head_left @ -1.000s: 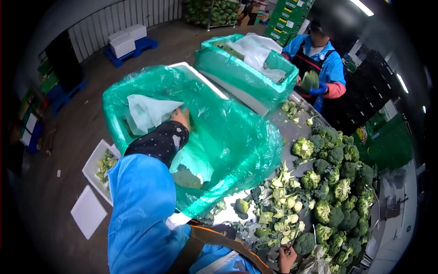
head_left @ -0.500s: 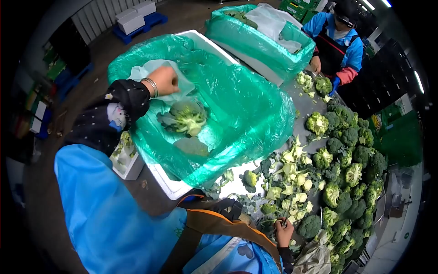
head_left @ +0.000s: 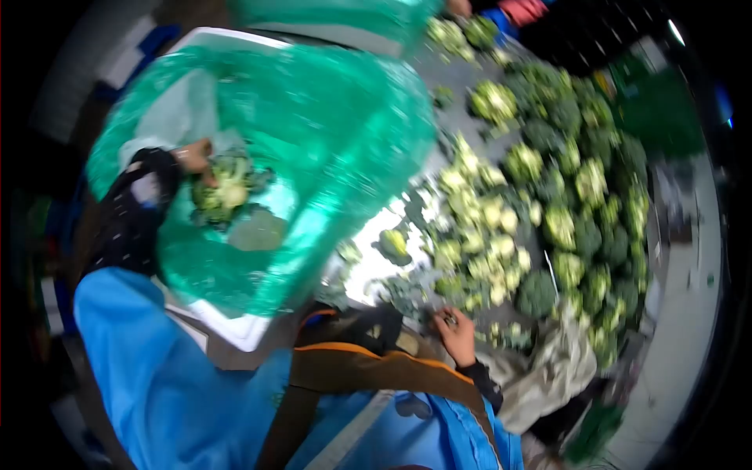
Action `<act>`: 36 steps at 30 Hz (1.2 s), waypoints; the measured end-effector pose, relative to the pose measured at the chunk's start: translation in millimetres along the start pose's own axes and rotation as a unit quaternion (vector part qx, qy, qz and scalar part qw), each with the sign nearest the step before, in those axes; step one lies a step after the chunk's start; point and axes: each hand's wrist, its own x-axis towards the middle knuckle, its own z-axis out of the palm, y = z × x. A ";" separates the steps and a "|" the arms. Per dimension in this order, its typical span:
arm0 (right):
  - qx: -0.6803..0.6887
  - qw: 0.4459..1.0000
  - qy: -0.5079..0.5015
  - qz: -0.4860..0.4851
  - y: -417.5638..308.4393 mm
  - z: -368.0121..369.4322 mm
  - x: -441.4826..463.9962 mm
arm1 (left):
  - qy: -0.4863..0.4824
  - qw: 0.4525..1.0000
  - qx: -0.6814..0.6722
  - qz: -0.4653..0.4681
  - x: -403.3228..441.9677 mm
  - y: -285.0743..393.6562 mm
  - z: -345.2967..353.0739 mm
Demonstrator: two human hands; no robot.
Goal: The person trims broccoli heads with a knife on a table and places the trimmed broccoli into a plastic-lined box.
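Note:
My left hand (head_left: 194,159) reaches into a box lined with green plastic (head_left: 345,117). Its fingers are closed at the edge of a broccoli head (head_left: 229,194), which lies stem side up; motion blurs the grip. Close by in the liner is a second broccoli head (head_left: 258,229), with its dark crown up. A sheet of thin clear plastic (head_left: 184,110) lies behind this hand. Down by the table's near edge, my right hand (head_left: 458,337) is closed around a small dark object whose kind I cannot make out. Cut stems and leaves (head_left: 478,243) lie just beyond it.
Many broccoli heads (head_left: 587,196) are piled along the right of the table. A pale crumpled cloth or bag (head_left: 548,368) sits at the near right edge. Another green-lined box (head_left: 337,19) stands at the back, beside a co-worker's red sleeve (head_left: 523,11).
My left hand has come down from the clear plastic sheet to the broccoli head. The view has shifted, so the boxes appear farther left and up. My right hand stays closed near the table edge.

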 end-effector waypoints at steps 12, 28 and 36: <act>-0.009 0.998 -0.044 -0.034 33.1 -8.2 17.3 | 0.095 0.914 -0.369 0.143 -152.8 116.5 -56.8; -0.043 0.993 0.026 -0.104 55.7 -44.2 117.9 | -0.018 0.641 -0.766 -0.033 -224.2 332.2 163.3; -0.110 0.981 0.031 -0.154 11.9 -59.4 5.4 | 0.246 0.906 -0.330 0.097 -174.4 376.6 250.5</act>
